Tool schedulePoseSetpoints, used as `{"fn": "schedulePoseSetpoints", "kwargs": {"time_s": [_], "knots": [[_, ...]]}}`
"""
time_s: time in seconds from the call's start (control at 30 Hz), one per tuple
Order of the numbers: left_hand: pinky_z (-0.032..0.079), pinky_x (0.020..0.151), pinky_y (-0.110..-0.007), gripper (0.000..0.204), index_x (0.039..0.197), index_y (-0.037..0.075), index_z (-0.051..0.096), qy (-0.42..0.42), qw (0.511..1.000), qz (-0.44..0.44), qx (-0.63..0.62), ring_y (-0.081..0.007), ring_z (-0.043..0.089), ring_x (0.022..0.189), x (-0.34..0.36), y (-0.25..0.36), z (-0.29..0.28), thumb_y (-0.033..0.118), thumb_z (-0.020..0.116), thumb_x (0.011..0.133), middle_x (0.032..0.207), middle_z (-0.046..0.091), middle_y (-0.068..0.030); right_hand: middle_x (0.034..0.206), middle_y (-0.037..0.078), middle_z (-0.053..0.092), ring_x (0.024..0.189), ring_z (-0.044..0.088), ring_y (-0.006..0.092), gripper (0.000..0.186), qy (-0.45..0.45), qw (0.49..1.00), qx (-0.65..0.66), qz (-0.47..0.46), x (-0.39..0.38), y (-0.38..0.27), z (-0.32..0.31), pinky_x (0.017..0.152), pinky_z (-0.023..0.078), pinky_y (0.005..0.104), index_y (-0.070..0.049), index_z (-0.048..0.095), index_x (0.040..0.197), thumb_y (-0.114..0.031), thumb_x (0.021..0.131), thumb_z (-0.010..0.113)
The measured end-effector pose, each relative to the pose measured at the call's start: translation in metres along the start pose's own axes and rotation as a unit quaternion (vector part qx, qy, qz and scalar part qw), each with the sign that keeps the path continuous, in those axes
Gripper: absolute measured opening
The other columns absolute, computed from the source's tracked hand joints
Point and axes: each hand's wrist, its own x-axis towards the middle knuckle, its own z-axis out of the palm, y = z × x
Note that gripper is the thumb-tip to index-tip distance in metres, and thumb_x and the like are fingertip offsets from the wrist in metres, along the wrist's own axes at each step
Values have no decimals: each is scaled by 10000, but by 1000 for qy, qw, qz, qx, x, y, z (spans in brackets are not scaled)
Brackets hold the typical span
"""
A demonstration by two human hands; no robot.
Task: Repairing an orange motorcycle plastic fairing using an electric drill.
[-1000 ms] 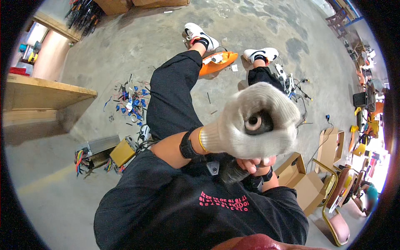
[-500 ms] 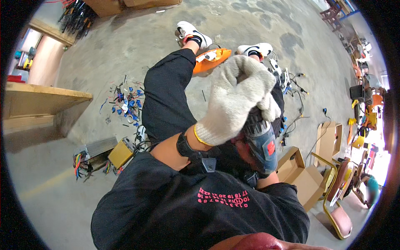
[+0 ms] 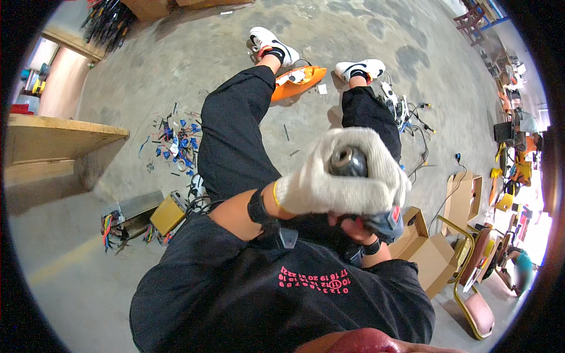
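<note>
My left hand [image 3: 347,182], in a white knit glove with a yellow cuff, is closed around the front end of a dark cordless drill [image 3: 379,226], whose nose with a central hole points up toward me. My bare right hand [image 3: 356,230] is beneath it, fingers curled on the drill's body, mostly hidden by the glove and tool. Beyond my hands, an orange curved shell [image 3: 285,88] with white parts lies between my shoes, and white components with cables [image 3: 395,106] lie beside my right leg.
Blue connectors and scraps [image 3: 176,141] lie left on the concrete floor, near a gold box [image 3: 165,217] with wire bundles. A wooden shelf [image 3: 65,129] stands left. Right are open cardboard boxes [image 3: 429,262], a gold-framed chair [image 3: 477,309], cluttered equipment and a person in teal [image 3: 521,270].
My gloved left hand moved leftward and up, then back down, turning around the drill's front. The drill's nose, hidden half a second ago, shows again, tilted toward me.
</note>
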Motion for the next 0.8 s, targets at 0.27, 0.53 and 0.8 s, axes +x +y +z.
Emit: {"fn": "schedulePoseSetpoints", "kwargs": {"time_s": [0.27,0.53,0.8], "knots": [[555,749,-318,125,881,1,628,39,998,1,42,-164,685,797,-16,11,14,20,719,796,837,702,-121,839,54,651,767,616,201,455,3,998,-63,-13,128,2,-39,752,477,334,-56,573,1169,-354,848,698],[552,739,-312,157,853,0,665,-77,997,26,-18,-166,690,778,-12,11,12,31,775,745,849,712,-116,858,54,666,809,626,213,415,9,992,-121,-19,58,-7,-27,794,476,343,-57,578,1162,-317,857,684],[539,731,-489,206,869,12,570,-29,999,27,-27,-313,672,730,-10,7,13,-21,746,768,740,644,-141,878,54,680,851,636,224,376,4,983,-181,-22,-31,-19,-1,836,475,353,-59,582,1155,-281,865,670]]}}
